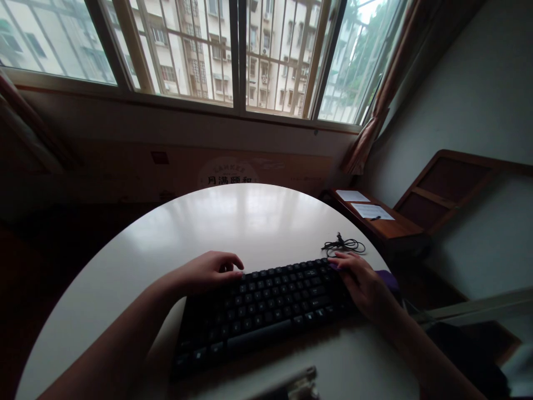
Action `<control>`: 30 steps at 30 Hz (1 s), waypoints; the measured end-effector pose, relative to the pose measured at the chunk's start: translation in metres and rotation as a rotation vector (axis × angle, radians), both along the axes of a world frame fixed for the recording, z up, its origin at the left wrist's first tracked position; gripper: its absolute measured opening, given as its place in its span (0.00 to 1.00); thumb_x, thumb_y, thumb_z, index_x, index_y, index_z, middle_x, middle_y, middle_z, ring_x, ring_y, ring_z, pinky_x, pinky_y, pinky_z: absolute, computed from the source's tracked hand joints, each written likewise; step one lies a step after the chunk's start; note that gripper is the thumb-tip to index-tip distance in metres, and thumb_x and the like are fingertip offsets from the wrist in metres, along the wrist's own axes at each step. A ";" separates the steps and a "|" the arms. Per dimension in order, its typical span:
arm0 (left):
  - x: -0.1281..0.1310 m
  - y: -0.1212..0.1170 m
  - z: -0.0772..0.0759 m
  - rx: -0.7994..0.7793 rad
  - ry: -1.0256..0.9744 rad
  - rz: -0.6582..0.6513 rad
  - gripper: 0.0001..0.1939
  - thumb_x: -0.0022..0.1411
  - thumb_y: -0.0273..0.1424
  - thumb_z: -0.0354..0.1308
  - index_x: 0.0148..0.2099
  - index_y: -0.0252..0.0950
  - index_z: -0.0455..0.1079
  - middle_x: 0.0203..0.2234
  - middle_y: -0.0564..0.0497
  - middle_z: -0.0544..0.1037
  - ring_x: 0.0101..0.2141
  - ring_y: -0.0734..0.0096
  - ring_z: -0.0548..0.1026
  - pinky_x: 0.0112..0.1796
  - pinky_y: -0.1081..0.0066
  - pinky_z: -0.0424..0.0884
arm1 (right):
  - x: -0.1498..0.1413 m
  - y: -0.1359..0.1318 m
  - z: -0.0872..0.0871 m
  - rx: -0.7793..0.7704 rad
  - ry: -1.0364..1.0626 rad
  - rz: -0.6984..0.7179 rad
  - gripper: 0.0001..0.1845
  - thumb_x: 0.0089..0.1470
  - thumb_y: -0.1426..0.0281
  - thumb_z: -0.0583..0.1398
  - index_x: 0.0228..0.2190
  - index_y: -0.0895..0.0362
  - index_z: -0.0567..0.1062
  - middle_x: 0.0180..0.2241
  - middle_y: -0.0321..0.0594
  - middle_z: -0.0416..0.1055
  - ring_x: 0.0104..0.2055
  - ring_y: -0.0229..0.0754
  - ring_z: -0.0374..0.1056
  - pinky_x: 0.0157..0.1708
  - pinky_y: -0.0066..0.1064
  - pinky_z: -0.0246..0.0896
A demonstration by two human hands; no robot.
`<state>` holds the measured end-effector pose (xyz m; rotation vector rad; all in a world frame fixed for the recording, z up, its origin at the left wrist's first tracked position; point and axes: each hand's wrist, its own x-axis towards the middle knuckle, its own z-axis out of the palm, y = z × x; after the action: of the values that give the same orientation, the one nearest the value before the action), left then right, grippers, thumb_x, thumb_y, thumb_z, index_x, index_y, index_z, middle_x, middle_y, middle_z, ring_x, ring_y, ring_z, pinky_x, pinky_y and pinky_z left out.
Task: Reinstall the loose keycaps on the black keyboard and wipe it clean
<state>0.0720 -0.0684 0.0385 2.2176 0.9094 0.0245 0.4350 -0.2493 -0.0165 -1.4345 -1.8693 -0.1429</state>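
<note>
Below the barred windows [275, 61], we have a round white worktop [233, 216], its curved far edge toward the wall. Past its right edge stands a wooden chair [402, 226], with two white sheets [372, 211] on its seat.

On our side of the worktop, nearer its right edge than its left, a black keyboard [266, 311] lies at a slight slant, keys up, its space bar toward us.

Both our hands are at its far corners. Our left hand [212, 269] is at the far-left corner, fingers loosely curled and thumb at the keyboard's far edge — we cannot tell whether it grips or merely rests. Our right hand [360, 275] covers the far-right corner, with something purple [334, 266] beneath its fingertips — how firmly that is held, we cannot tell. A purple patch [389, 280] shows beyond the hand, by the worktop's right edge.

Just past our right fingertips, a black cable [345, 244] lies in loose loops. A blurred metallic object [306, 380] sits on our side of the keyboard. Smallest of all, a dark pen [375, 218] lies on the nearer sheet.
</note>
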 end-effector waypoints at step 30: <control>0.000 -0.003 0.003 0.004 0.001 -0.004 0.27 0.60 0.55 0.55 0.48 0.39 0.77 0.39 0.47 0.81 0.39 0.59 0.77 0.39 0.68 0.70 | -0.002 0.003 -0.003 -0.072 -0.054 -0.112 0.10 0.62 0.70 0.57 0.43 0.52 0.76 0.49 0.47 0.78 0.58 0.56 0.70 0.62 0.59 0.57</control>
<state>0.0723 -0.0709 0.0416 2.2229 0.9067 0.0233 0.4328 -0.2460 -0.0199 -1.6002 -1.8537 -0.1716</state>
